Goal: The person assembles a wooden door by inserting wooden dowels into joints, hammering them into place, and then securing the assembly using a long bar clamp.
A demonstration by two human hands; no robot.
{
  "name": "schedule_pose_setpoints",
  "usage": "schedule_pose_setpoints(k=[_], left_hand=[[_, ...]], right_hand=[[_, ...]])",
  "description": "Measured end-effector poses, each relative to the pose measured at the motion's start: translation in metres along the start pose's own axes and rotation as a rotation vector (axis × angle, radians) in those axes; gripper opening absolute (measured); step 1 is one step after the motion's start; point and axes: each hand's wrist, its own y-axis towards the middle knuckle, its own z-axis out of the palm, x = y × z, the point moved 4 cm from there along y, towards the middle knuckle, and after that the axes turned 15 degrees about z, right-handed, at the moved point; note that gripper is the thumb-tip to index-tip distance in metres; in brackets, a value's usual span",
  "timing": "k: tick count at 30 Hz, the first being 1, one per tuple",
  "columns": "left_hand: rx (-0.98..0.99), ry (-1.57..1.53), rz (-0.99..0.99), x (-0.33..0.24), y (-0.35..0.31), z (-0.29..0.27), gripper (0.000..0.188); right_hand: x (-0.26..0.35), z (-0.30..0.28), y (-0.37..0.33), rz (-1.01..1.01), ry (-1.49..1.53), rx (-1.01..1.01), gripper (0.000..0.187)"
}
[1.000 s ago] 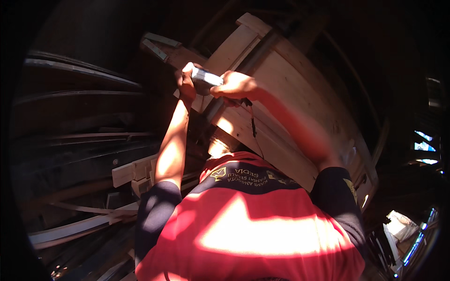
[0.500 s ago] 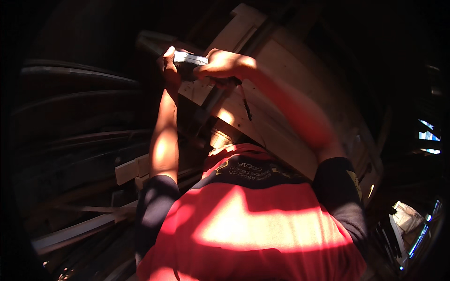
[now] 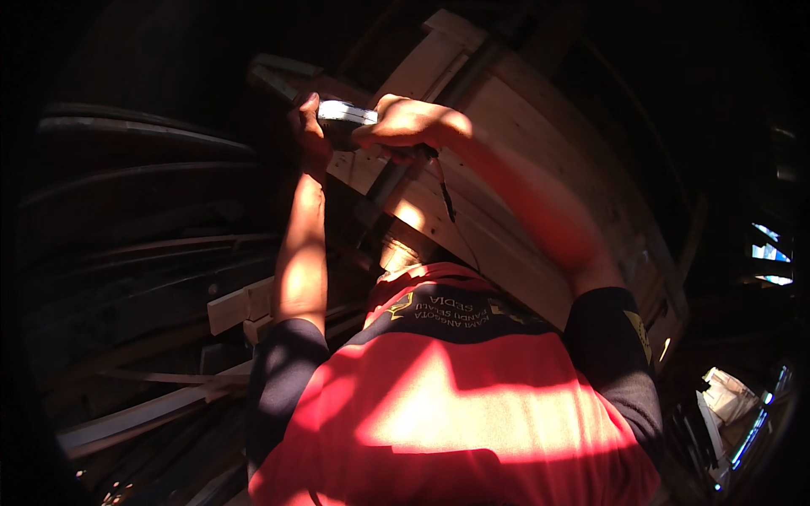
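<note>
Both hands hold up a dark hand tool with a bright, flat, pale face (image 3: 348, 113) over the wooden bench. My left hand (image 3: 310, 131) grips its left end, thumb up beside the pale face. Around its right end my right hand (image 3: 405, 122) is closed, and the fingers beneath are in deep shadow. A dark cord (image 3: 446, 199) with a thicker part hangs below the right hand and runs on as a thin wire toward my shirt. Shadow hides the tool's underside, so I cannot tell its exact kind.
A long wooden bench or board (image 3: 515, 244) runs slantwise under my right arm. Stacked timber strips (image 3: 152, 413) and short wood blocks (image 3: 240, 308) lie at the left. A pale crumpled thing (image 3: 727, 396) lies at the lower right. Hard sunlight and deep shadow cover everything.
The tool and both hands sit slightly lower and farther right in the picture; the background has shifted a little as well. The grip of both hands looks the same.
</note>
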Motion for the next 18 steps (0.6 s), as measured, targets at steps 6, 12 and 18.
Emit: schedule_pose_setpoints(k=[6, 12, 18], left_hand=[[0.034, 0.23, 0.191, 0.02, -0.011, -0.015, 0.036], [-0.146, -0.097, -0.121, 0.025, -0.01, -0.006, 0.038], [-0.011, -0.225, -0.19, 0.042, -0.008, -0.016, 0.035]], right_hand=[[0.005, 0.001, 0.004, -0.01, -0.008, 0.019, 0.033], [0.005, -0.001, 0.001, 0.057, -0.006, 0.022, 0.036], [0.008, 0.001, -0.002, -0.01, -0.016, 0.03, 0.039]])
